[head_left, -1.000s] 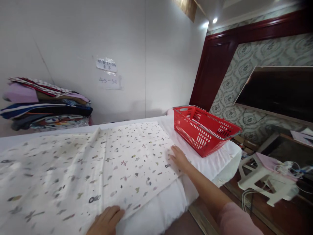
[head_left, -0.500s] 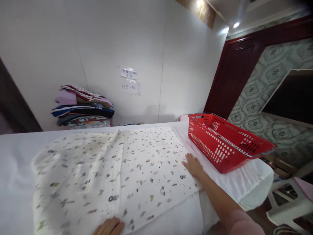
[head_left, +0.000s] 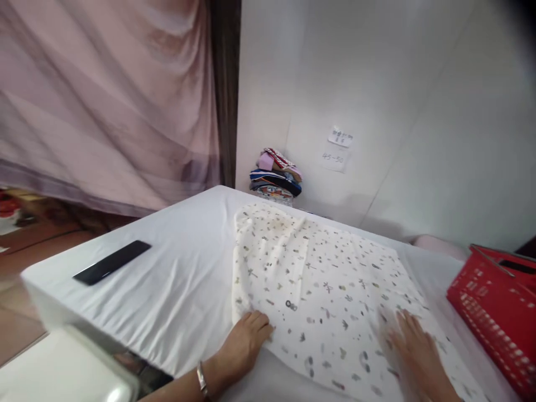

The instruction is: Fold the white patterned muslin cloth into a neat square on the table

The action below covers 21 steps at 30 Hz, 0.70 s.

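A white cloth with small printed motifs (head_left: 335, 290) lies spread on the white-covered table, with folds and wrinkles over its left part. At its near left edge is my left hand (head_left: 247, 341), fingers curled together on the fabric and a bracelet on the wrist. My right hand (head_left: 414, 346), smeared by motion, rests flat on the right part of the cloth with its fingers apart.
A red plastic basket (head_left: 494, 318) stands at the table's right. A black phone-like slab (head_left: 113, 262) lies on the left of the table covering (head_left: 184, 273). Folded clothes (head_left: 276, 176) are stacked beyond the far edge. A white stool-like surface (head_left: 62, 368) is at lower left.
The view has swung left, bringing the curtain and black slab into sight. My right hand has moved inward from the cloth's right edge. My left hand is at the near left edge, fingers curled.
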Motion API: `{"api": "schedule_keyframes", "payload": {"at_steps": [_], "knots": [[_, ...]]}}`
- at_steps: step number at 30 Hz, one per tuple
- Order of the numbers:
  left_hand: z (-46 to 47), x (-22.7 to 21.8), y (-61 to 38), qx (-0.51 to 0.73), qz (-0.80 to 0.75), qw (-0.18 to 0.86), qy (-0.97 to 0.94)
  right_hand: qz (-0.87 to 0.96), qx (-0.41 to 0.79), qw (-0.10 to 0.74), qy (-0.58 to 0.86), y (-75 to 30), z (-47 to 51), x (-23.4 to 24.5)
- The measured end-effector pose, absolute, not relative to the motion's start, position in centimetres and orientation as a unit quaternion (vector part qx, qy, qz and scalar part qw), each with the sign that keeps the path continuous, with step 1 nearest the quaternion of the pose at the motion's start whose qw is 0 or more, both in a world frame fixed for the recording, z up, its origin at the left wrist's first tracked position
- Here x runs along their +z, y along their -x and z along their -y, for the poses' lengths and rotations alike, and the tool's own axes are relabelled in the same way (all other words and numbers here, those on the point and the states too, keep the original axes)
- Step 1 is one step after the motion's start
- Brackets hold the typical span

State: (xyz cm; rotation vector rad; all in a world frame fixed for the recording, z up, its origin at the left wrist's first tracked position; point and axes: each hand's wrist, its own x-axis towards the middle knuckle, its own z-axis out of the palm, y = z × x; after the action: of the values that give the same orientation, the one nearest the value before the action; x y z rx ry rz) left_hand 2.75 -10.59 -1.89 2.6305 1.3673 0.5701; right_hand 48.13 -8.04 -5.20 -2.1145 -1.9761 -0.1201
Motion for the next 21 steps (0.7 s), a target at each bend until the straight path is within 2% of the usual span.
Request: {"api": "schedule_keyframes", "payload": {"at_steps": [3,5,8,13,21], "knots": [[10.2,-1.3,-1.6,0.189,-0.471,0.052,-0.860,0.731,0.080,0.174,0.656,-38.3,8.6,-3.5],[9.6,-0.6,-1.2,0.199,-0.486,0.053,-0.850,0.804,0.142,0.177,0.550,-31.1,9.5,-2.8],[8.5,0.4,-1.1,0.241,-0.492,0.059,-0.834,0.881,0.143,0.178,0.413,-22.3,10.3,-1.6],[7.1,0.7,-0.7,0.309,-0.514,0.048,-0.799,0.849,0.092,0.237,0.463,-16.7,8.4,1.1],[5.1,-0.6,2.6,0.306,-0.598,0.003,-0.740,0.819,0.185,0.270,0.471,-17.5,8.5,2.2]]}}
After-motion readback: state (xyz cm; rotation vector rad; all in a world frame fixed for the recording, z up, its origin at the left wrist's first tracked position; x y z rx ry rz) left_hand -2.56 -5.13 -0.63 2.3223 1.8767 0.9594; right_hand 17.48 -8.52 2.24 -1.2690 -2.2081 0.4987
